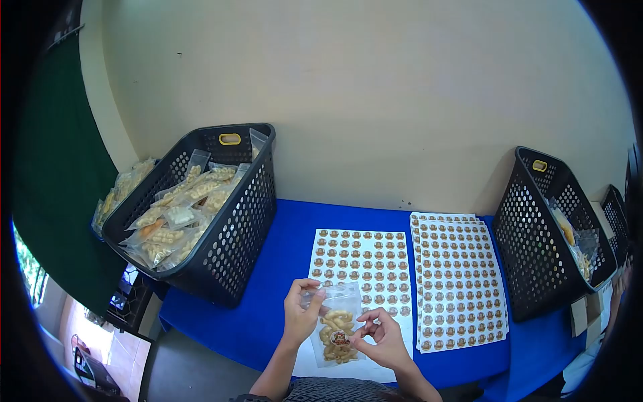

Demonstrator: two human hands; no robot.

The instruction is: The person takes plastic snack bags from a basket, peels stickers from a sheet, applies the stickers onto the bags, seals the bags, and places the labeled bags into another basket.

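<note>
My left hand (303, 313) is closed on the upper left edge of a clear zip bag (343, 295) of pale, knobbly snack pieces. The bag is held up over a white sticker sheet (362, 254), covering part of it. On the bag's front is a round brown sticker (339, 339). My right hand (382, 340) is at the bag's right edge, its thumb touching the right side of that sticker. Its other fingers are curled and partly hidden. Gaps show among the round stickers on the sheet below.
A stack of sticker sheets (461, 285) lies on the blue tablecloth (268, 261). At the left stands a large black basket (244, 228) full of filled bags; at the right, another black basket (529, 268) holds some bags. Behind is a wall. A person's arm (615, 298) shows at the far right.
</note>
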